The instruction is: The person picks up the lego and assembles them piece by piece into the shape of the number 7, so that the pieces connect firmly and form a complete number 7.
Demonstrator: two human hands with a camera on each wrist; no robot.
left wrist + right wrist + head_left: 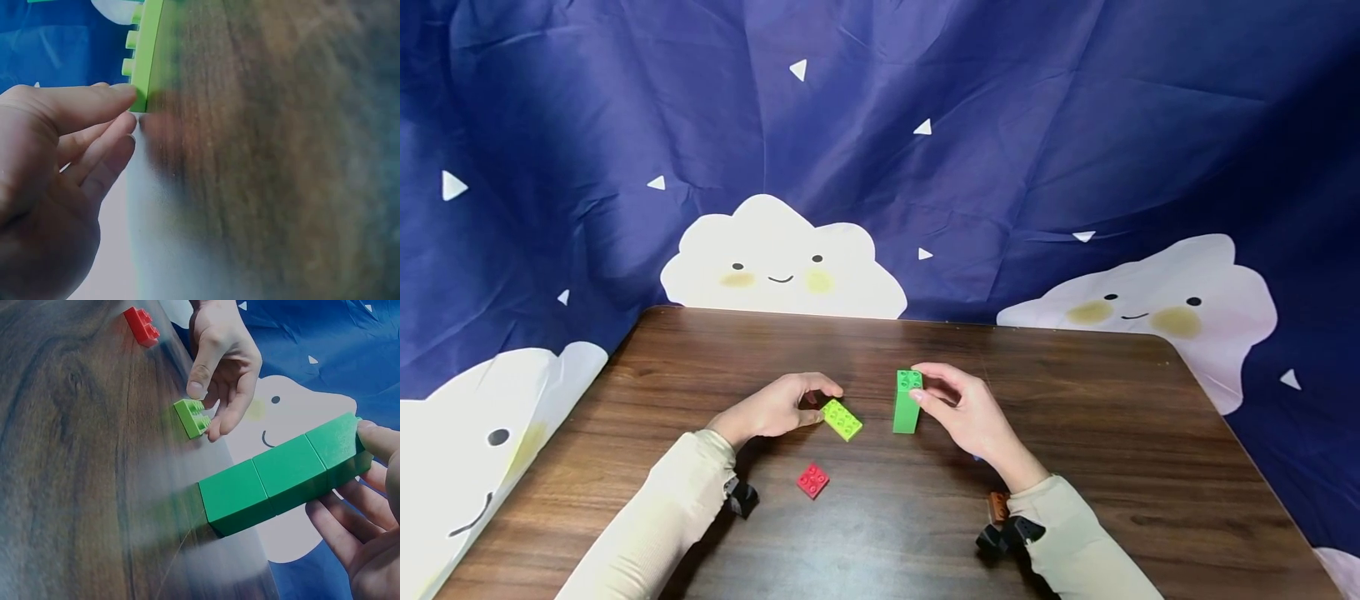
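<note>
My left hand (775, 407) is low over the table, its thumb and fingers pinching one end of a lime-green toy brick (842, 420) that lies studs up. In the left wrist view the thumb tip sits against the end of that lime-green brick (146, 62). To its right stands an upright green tower (265, 487) of stacked bricks, its studded top showing in the head view. The thumb and fingers of my right hand (968, 408) hold the tower at its top brick, from the right side.
A small red brick (812, 481) lies on the wooden table (880, 542), nearer than the lime-green one. An orange-brown brick (997, 507) is partly hidden by my right wrist. A bit of blue (977, 457) shows beneath the right hand. A blue cloud-print cloth (970, 167) hangs behind.
</note>
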